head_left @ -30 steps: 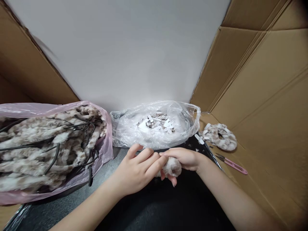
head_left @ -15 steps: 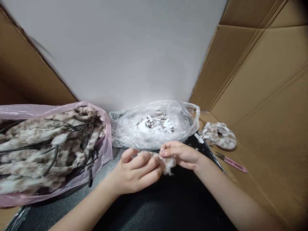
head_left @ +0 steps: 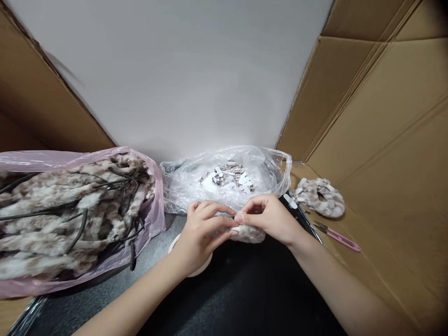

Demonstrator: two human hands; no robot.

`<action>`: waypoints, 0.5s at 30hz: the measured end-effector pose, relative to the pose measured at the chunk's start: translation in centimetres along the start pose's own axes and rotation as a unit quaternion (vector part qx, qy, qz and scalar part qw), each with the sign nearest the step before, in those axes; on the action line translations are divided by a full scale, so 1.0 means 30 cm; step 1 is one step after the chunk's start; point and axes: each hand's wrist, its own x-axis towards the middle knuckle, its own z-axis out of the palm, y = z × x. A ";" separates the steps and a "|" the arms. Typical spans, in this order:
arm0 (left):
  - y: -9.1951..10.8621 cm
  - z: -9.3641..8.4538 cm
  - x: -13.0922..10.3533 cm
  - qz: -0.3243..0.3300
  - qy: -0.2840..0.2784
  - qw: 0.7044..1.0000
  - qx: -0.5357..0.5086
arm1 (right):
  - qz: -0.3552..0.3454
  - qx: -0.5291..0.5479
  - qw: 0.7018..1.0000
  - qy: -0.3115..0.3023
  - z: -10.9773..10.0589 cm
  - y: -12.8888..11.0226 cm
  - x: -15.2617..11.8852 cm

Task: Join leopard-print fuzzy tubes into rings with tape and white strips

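Note:
Between my two hands is a small furry cream-and-brown fabric piece (head_left: 249, 234), just in front of the clear bag. My left hand (head_left: 207, 228) is closed on its left side, with the fingertips reaching toward my right hand. My right hand (head_left: 268, 217) pinches at its top edge with thumb and index finger; whatever lies exactly between those tips is too small to make out. Under my left wrist shows the pale curved rim of a round object (head_left: 202, 269), mostly hidden by the hand. The black work surface (head_left: 245, 289) lies below.
At left, a pink plastic bag (head_left: 159, 196) holds furry strips (head_left: 45, 233) with dark cords. A clear plastic bag (head_left: 185, 191) holds white paper tags (head_left: 227, 177). To the right lie a furry ring (head_left: 331, 198) with a white tab and a pink-handled cutter (head_left: 343, 239). Cardboard walls (head_left: 385, 116) stand either side.
My left hand has turned and its fingers have stretched toward the right hand. The furry piece sits more to the right, and the pale round rim has come into view.

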 end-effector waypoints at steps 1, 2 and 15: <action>0.003 -0.005 0.002 -0.021 -0.016 0.999 -0.033 | 0.000 0.007 1.000 -0.001 0.000 0.000 -0.001; 0.006 -0.009 0.004 -0.041 -0.031 0.997 -0.066 | -0.001 0.012 1.000 -0.002 -0.001 0.000 -0.002; 0.054 -0.055 0.020 -0.164 -0.127 0.971 -0.120 | 0.093 0.080 0.991 -0.045 0.021 0.017 -0.014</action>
